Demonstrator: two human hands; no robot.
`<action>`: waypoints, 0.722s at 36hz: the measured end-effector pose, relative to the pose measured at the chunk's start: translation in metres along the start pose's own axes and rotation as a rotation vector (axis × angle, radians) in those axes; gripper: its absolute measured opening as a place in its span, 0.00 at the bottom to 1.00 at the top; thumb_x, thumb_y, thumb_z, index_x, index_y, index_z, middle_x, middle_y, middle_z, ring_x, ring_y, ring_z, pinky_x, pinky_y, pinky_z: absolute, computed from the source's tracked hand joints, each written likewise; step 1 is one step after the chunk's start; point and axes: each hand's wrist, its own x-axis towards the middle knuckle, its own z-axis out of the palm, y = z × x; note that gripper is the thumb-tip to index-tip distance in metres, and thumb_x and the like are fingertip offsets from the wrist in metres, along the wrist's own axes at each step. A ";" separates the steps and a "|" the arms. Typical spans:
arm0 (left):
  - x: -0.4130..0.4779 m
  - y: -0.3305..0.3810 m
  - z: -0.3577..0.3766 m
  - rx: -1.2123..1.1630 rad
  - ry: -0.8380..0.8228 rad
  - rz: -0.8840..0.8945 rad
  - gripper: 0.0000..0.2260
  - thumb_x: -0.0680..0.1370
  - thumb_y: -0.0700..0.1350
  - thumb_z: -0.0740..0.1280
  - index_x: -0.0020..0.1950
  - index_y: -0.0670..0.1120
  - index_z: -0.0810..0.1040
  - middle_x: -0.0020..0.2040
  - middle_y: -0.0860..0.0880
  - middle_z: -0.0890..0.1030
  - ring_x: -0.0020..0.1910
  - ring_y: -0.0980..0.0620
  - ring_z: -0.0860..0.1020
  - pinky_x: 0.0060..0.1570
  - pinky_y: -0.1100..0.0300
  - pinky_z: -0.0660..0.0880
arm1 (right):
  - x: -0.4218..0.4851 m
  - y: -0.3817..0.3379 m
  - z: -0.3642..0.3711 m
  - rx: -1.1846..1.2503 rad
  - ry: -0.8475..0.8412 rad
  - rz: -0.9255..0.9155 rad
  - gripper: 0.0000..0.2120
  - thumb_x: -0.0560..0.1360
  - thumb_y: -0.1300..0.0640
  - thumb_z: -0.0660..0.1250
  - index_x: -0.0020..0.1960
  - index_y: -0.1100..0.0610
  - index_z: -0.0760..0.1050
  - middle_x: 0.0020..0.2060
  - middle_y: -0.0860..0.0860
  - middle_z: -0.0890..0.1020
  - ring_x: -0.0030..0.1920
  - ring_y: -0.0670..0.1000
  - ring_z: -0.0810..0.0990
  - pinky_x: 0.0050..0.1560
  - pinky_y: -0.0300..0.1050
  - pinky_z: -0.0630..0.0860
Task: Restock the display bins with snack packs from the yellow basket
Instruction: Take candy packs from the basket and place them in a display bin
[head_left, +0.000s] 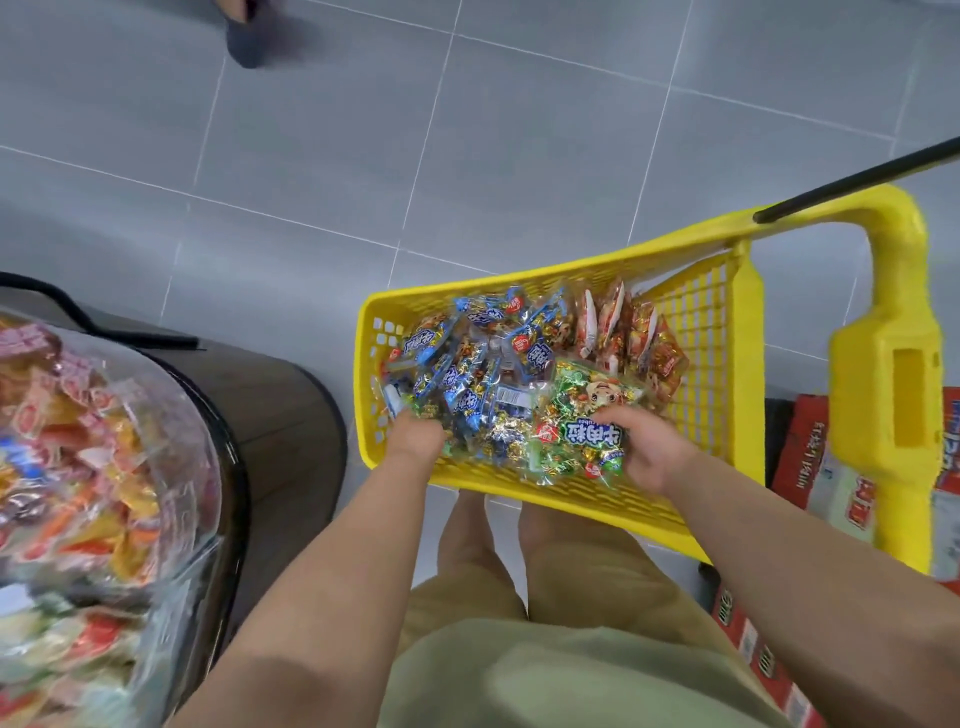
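My right hand (649, 449) grips the green pack (579, 441) at the near side of the yellow basket (696, 322), thumb on top of the wrapper. My left hand (415, 434) reaches into the blue packs (483, 358) at the basket's left. Its fingers are buried among them, so I cannot tell whether they are closed on anything. Red packs (628, 332) stand at the basket's far right corner. The display bin (192, 415), holding mixed packs, sits to my left, apart from the basket.
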 end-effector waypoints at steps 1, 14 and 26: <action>-0.001 -0.004 -0.003 -0.040 0.024 0.019 0.10 0.80 0.37 0.60 0.57 0.33 0.75 0.60 0.37 0.77 0.59 0.41 0.76 0.30 0.62 0.62 | -0.002 -0.002 0.003 -0.002 -0.004 0.004 0.16 0.72 0.65 0.67 0.58 0.55 0.70 0.65 0.50 0.70 0.52 0.45 0.71 0.58 0.41 0.61; -0.070 -0.103 -0.069 -1.066 -0.004 0.046 0.14 0.79 0.33 0.61 0.65 0.38 0.70 0.47 0.41 0.78 0.43 0.44 0.77 0.48 0.50 0.71 | -0.039 -0.022 0.089 -0.242 -0.283 0.082 0.06 0.74 0.61 0.64 0.51 0.57 0.72 0.44 0.52 0.79 0.48 0.53 0.80 0.38 0.54 0.79; -0.127 -0.264 -0.095 -1.471 0.149 0.046 0.13 0.80 0.34 0.62 0.64 0.40 0.70 0.50 0.43 0.80 0.43 0.47 0.82 0.36 0.53 0.79 | -0.091 0.053 0.223 -0.630 -0.449 0.008 0.08 0.76 0.64 0.58 0.44 0.63 0.76 0.36 0.59 0.83 0.33 0.56 0.81 0.39 0.50 0.75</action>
